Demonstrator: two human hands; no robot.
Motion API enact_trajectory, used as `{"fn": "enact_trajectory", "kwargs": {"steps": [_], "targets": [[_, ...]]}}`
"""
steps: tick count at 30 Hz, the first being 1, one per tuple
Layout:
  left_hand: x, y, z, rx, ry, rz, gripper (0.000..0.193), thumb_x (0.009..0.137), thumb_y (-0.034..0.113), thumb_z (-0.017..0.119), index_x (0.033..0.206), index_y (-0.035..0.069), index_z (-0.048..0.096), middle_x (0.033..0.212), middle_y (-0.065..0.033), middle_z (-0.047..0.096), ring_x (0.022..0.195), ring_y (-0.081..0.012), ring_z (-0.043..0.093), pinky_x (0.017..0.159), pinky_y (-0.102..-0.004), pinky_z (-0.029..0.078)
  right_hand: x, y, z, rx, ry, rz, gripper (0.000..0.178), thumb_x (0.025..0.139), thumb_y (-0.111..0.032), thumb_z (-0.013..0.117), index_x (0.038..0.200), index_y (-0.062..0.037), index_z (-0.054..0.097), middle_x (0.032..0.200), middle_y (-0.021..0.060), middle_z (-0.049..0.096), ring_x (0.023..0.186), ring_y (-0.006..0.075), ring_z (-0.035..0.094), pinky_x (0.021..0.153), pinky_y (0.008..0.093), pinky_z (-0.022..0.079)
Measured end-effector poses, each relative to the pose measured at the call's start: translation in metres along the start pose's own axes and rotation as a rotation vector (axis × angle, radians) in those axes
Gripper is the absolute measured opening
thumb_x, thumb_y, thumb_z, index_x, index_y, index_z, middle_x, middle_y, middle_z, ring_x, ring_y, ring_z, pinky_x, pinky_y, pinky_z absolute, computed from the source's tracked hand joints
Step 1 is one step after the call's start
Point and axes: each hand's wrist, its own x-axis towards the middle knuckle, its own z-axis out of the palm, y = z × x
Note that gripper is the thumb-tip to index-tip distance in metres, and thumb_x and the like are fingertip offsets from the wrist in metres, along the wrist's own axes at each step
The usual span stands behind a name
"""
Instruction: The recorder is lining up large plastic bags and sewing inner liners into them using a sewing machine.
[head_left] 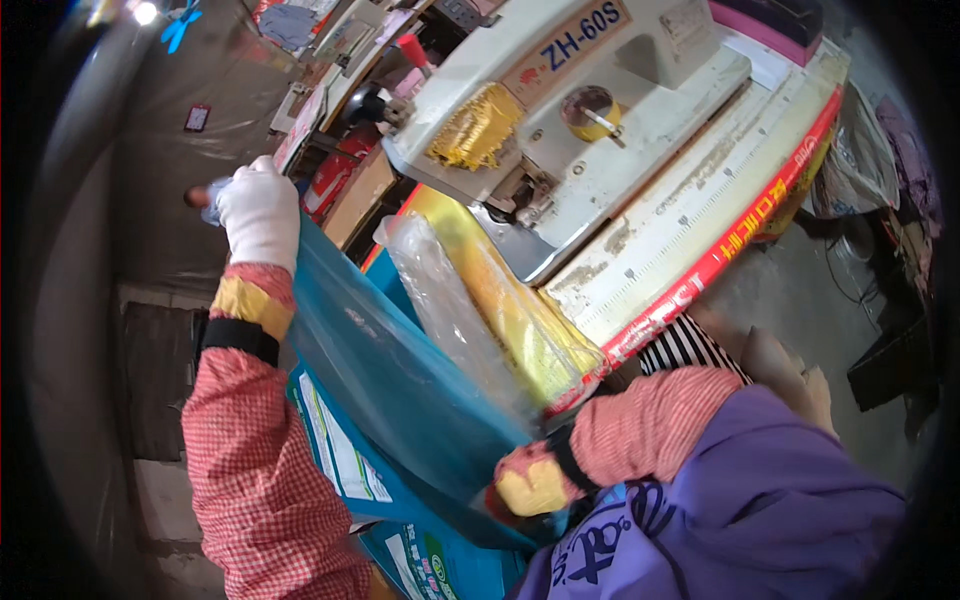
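Observation:
My left hand (261,208), in a white glove, is raised at the upper left. Its fingers are closed at the top corner of a large teal plastic bag (375,340), which stretches down from it to the right. A fingertip and a bit of pale blue show at its far side. My right hand (494,503) is low at the middle, against the lower part of the bag. Its fingers are hidden by the sleeve cuff and the bag. More teal bags with white printed panels (342,440) lie below, between my forearms.
A pale sewing machine (560,110) with a yellow cloth (478,128) on it stands on a worn table (660,230) with a red edge. Clear plastic (440,290) and yellow sheeting (520,310) hang over its near end. A red-handled tool (412,50) is behind.

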Motion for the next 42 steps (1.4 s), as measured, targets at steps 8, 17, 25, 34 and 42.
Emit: {"fn": "enact_trajectory", "kwargs": {"steps": [8,17,25,34,42], "targets": [[0.003,0.02,0.003,-0.281,-0.204,-0.045,0.022,0.089,0.014,0.041,0.105,0.013,0.055,0.089,-0.0159,0.064,0.084,-0.0326,0.064,0.067,-0.0431,0.052,-0.156,0.058,-0.019,-0.062,0.051,0.299,0.018,0.074,-0.019,0.06,0.087,-0.0098,0.07,0.088,0.0117,0.068,0.089,0.0273,0.065,0.069,0.0425,0.051],[-0.002,0.034,0.001,-0.32,-0.009,-0.012,0.017,0.083,0.014,0.048,0.079,0.012,0.065,0.072,-0.011,0.066,0.068,-0.027,0.068,0.056,-0.0395,0.055,-0.236,0.063,-0.094,0.123,0.836,0.443,0.04,0.077,-0.031,0.063,0.106,-0.005,0.06,0.093,0.0136,0.061,0.083,0.0313,0.062,0.071,0.0395,0.05],[-0.003,0.063,-0.018,-0.562,0.014,-0.081,0.014,0.078,0.013,0.055,0.078,0.011,0.069,0.074,-0.0102,0.066,0.071,-0.0265,0.067,0.057,-0.0387,0.053,-0.188,0.079,-0.067,0.345,1.326,0.252,0.041,0.077,-0.007,0.061,0.116,-0.0021,0.052,0.091,0.0153,0.064,0.081,0.0273,0.061,0.073,0.0376,0.048],[0.0,0.054,-0.022,-0.616,-0.094,-0.027,0.017,0.081,0.012,0.053,0.089,0.011,0.068,0.082,-0.0108,0.065,0.077,-0.0273,0.066,0.06,-0.038,0.053,-0.156,0.092,-0.073,1.36,0.64,0.376,0.021,0.079,-0.009,0.062,0.096,0.0033,0.058,0.073,0.0109,0.063,0.048,0.0134,0.054,0.046,0.0247,0.047],[0.011,0.027,-0.015,-0.759,-0.339,-0.231,0.021,0.081,0.013,0.053,0.096,0.009,0.068,0.094,-0.0137,0.066,0.088,-0.0297,0.065,0.072,-0.0385,0.052,-0.153,0.052,-0.099,0.363,0.845,0.366,0.022,0.076,-0.023,0.065,0.084,-0.0041,0.058,0.078,0.0182,0.061,0.07,0.034,0.059,0.065,0.0418,0.047]]}}
